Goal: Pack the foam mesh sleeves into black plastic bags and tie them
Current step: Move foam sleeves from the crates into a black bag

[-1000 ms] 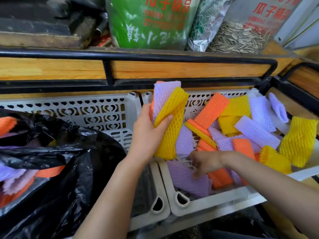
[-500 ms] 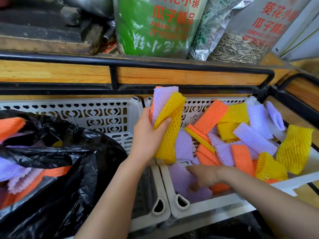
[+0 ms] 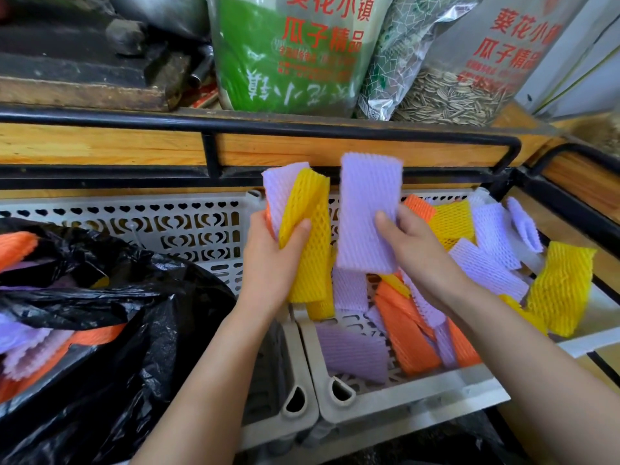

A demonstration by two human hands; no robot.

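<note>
My left hand (image 3: 271,260) grips an upright bundle of foam mesh sleeves (image 3: 303,229), yellow in front with purple and orange behind. Beside it, my right hand (image 3: 416,246) holds a single purple sleeve (image 3: 367,213) upright, thumb on its front. Both hands hover above the right white crate (image 3: 419,394), which holds several loose orange, purple and yellow sleeves (image 3: 409,333). At the left, an open black plastic bag (image 3: 110,347) sits in the left white crate (image 3: 141,226) with orange and purple sleeves inside it.
A wooden shelf with a black metal rail (image 3: 302,129) runs behind the crates. On it stand a green seed bag (image 3: 285,52) and a clear bag of sunflower seeds (image 3: 463,78). A yellow sleeve (image 3: 563,290) hangs over the right crate's edge.
My right hand has lifted a purple sleeve out of the right crate and brought it up beside the bundle. My left hand has stayed roughly in place.
</note>
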